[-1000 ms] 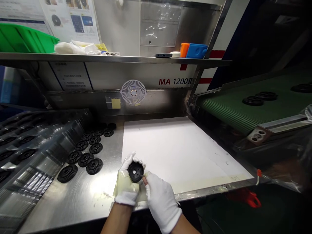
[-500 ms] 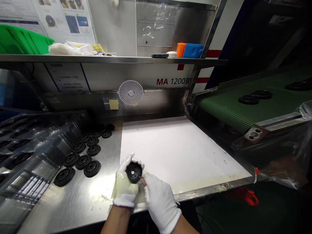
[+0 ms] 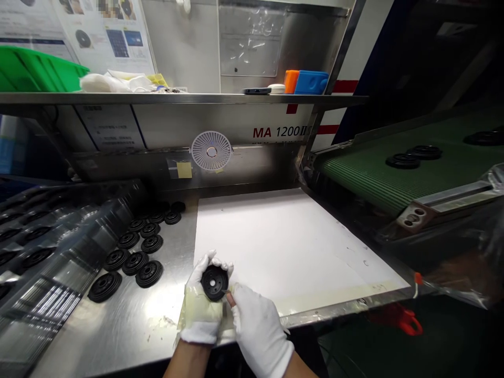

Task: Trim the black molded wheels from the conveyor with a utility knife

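Note:
My left hand (image 3: 200, 310), in a white glove, is closed around a black round wheel-like part (image 3: 214, 282) with a pale centre hole. Its face is turned up toward me, close to the front edge of the white sheet (image 3: 271, 241). Beside it, my gloved right hand (image 3: 260, 325) is closed, with a bare fingertip showing at the part's lower right rim. A tiny dark tip shows by that fingertip. Whatever the right hand pinches is too small and covered to name.
Several similar black parts (image 3: 148, 273) lie on the metal table at left, beside clear plastic trays (image 3: 71, 268) holding more. A green conveyor belt (image 3: 362, 178) carries black parts at right. A shelf (image 3: 197, 98) and a small fan (image 3: 211, 151) stand behind.
Both hands and the black part have shifted very slightly down in view, the part a little left. The grips look the same.

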Demonstrator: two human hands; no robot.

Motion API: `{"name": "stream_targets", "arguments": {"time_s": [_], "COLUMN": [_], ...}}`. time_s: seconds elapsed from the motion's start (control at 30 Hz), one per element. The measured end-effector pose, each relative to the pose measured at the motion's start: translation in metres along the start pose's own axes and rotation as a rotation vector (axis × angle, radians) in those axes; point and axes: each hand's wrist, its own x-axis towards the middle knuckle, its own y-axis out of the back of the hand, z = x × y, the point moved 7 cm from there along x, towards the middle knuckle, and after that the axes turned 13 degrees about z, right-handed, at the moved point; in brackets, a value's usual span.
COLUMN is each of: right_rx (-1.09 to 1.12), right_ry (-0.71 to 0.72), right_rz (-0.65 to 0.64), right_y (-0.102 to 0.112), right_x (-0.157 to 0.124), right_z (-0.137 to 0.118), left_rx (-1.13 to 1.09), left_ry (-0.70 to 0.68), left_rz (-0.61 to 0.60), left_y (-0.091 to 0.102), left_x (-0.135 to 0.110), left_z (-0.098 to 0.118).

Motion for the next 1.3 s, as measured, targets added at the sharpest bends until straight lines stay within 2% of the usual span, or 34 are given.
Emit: {"name": "stream_targets", "arguments": {"time_s": [0.1, 0.2, 0.27, 0.33, 0.4, 0.43, 0.53, 0.63, 0.7, 0.8, 0.9, 1.03, 1.2, 1.3], "right_rx": [0.041, 0.099, 0.1, 0.066, 0.009, -0.032, -0.139, -0.115, -0.041, 0.085, 0.172, 0.289, 0.544, 0.76], "right_ry": [0.024, -0.052, -0.114, -0.149, -0.151, -0.145, -0.113, -0.127, -0.22, -0.46, -0.641, -0.702, -0.745, -0.814], "right_rz": [-0.022, -0.063, -0.088, -0.085, -0.048, -0.019, 0.057, 0.091, 0.094, 0.087, 0.156, 0.231, 0.12, 0.099], "right_y": [-0.001, 0.009, 0.022, 0.037, 0.051, 0.056, 0.061, 0.061, 0.063, 0.069, 0.081, 0.092, 0.091, 0.097], "right_x": [-0.006, -0.004, 0.0, 0.005, 0.007, 0.007, 0.0, -0.011, -0.017, -0.028, -0.041, -0.054, -0.054, -0.044], "right_z": [-0.006, 0.003, 0.017, 0.036, 0.06, 0.072, 0.105, 0.129, 0.146, 0.174, 0.194, 0.2, 0.184, 0.163], "left_rx": [-0.012, -0.015, -0.005, 0.039, 0.062, 0.049, -0.036, -0.062, -0.08, -0.095, -0.072, -0.023, -0.023, -0.012], "left_ry": [-0.073, -0.059, -0.067, -0.182, -0.264, -0.258, -0.126, -0.037, 0.065, 0.221, 0.313, 0.367, 0.396, 0.349], "left_rz": [-0.014, -0.011, 0.003, -0.013, -0.008, 0.011, 0.091, 0.068, 0.027, -0.045, -0.05, 0.028, 0.048, 0.099], "left_y": [-0.002, -0.001, 0.001, -0.001, -0.004, -0.005, -0.012, -0.026, -0.033, -0.04, -0.039, -0.031, -0.029, -0.026], "left_x": [0.0, 0.001, 0.002, 0.0, -0.006, -0.01, -0.022, -0.035, -0.039, -0.042, -0.043, -0.042, -0.041, -0.039], "left_z": [0.003, 0.003, 0.003, 0.009, 0.012, 0.012, 0.005, 0.001, -0.006, -0.017, -0.022, -0.025, -0.032, -0.033]}}
